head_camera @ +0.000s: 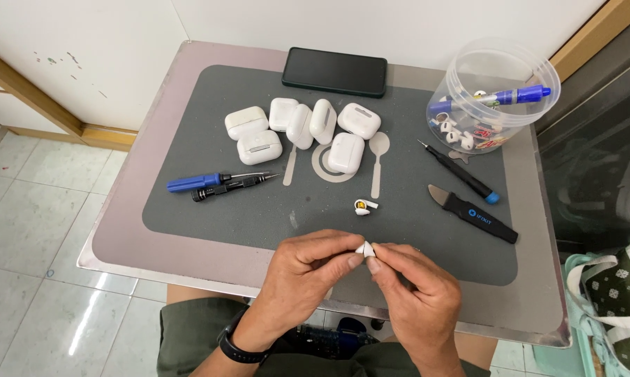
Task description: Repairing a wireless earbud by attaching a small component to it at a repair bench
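Note:
A small white earbud part (364, 248) is pinched between the fingertips of my left hand (308, 269) and my right hand (416, 286), low over the front edge of the grey mat (189, 209). Just beyond my hands, an opened white earbud (363, 207) with a yellow inside lies on the mat. Several white earbud cases (301, 129) are clustered at the back of the mat.
A blue-handled screwdriver (196, 183) and a black one (231, 187) lie at left. At right sit a black pry tool (475, 215), a thin black screwdriver (461, 173) and a clear plastic tub (493, 87) of small parts. A dark phone (334, 71) rests at the back. A green bag (611, 307) hangs beside the table.

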